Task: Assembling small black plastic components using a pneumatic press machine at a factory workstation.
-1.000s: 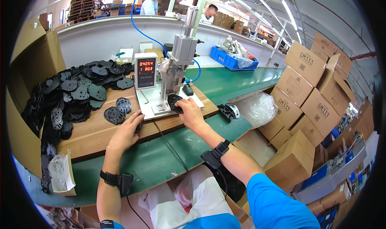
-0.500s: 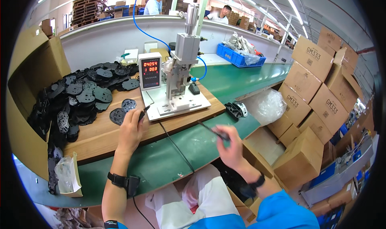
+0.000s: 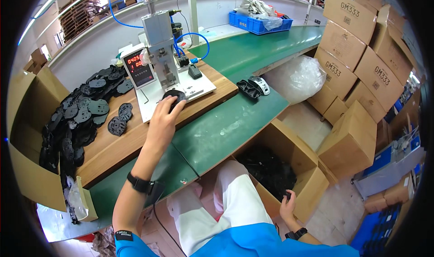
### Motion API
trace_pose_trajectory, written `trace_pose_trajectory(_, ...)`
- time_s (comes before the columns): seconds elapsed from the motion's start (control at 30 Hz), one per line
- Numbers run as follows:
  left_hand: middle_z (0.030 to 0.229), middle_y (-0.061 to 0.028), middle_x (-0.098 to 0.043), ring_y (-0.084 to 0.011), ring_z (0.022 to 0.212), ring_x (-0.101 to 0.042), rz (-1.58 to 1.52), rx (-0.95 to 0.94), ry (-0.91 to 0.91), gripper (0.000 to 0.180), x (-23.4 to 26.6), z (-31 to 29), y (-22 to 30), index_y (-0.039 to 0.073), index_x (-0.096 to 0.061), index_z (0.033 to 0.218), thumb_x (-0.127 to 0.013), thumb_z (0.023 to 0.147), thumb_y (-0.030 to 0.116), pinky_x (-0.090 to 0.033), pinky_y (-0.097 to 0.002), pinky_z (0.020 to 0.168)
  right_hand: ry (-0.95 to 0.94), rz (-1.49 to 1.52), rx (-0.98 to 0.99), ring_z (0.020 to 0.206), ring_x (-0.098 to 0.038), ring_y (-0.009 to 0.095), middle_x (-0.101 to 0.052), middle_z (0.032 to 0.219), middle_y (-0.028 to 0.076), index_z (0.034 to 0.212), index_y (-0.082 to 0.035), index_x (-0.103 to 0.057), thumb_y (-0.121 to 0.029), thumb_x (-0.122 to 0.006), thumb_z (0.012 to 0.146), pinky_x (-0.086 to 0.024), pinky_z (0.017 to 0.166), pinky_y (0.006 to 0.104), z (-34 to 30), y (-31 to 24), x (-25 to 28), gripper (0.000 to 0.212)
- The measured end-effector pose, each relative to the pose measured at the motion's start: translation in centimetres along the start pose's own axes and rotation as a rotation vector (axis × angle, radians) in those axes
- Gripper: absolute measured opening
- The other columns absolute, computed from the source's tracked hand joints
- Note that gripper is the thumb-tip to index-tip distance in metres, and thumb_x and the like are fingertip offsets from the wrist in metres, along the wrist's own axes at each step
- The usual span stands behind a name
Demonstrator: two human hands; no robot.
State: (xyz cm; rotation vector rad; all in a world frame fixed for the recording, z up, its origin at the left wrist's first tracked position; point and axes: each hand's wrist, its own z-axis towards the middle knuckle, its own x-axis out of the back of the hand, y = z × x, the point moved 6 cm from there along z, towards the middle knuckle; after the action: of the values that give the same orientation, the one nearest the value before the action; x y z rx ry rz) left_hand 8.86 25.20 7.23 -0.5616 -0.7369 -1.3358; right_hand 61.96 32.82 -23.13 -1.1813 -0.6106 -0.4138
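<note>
My left hand [image 3: 163, 121] is closed over a curved black plastic part [image 3: 174, 94] on the white base plate [image 3: 144, 105] of a bench press [image 3: 158, 31], right below the press head. My right hand [image 3: 288, 207] is down at the right edge of an open cardboard box [image 3: 312, 187], its fingers closed on a small dark piece [image 3: 287, 195], mostly hidden. Inside the box lies a heap of black parts [image 3: 266, 166]. Two flat black plastic plates [image 3: 120, 119] rest on the wooden board left of the press.
A pile of black plates [image 3: 86, 110] fills the board's left side beside a large carton [image 3: 34, 166]. A digital counter [image 3: 139, 67] stands by the press. Black and silver shells [image 3: 254, 87] lie on the green bench [image 3: 226, 121]; stacked cartons [image 3: 348, 44] rise at the right.
My left hand has moved onto the press base and the black part there. My right hand has gone from above the bench down to the box. The view has shifted right and downward.
</note>
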Motion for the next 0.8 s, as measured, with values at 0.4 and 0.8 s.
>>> trace_pose_trajectory(0.4, 0.136, -0.0221, -0.063, -0.0421, 0.13, -0.059, 0.052, 0.099, -0.051, 0.046, -4.4, 2.5, -2.0, 0.011, -0.063, 0.135, -0.056, 0.092, -0.003, -0.044, -0.0525, 0.117, -0.058, 0.01, -0.103, 0.123, -0.054, 0.043, -0.06, 0.126, 0.023, 0.129, -0.002, -0.056, 0.0, -0.056, 0.096, -0.043, 0.108, 0.0478, 2.0, 5.5, -3.6, 0.034)
trace_pose_trajectory(0.8, 0.137, -0.0197, -0.064, -0.0415, 0.13, -0.057, -0.036, 0.06, -0.064, 0.049, -3.6, 1.6, -1.9, 0.004, -0.058, 0.137, -0.06, 0.089, -0.007, -0.048, -0.0485, 0.112, -0.225, -0.063, -0.15, 0.129, -0.054, 0.043, -0.061, 0.133, 0.025, 0.133, -0.001, -0.056, -0.006, -0.061, 0.092, -0.042, 0.113, 0.0481, 4.0, 9.6, -7.2, 0.042)
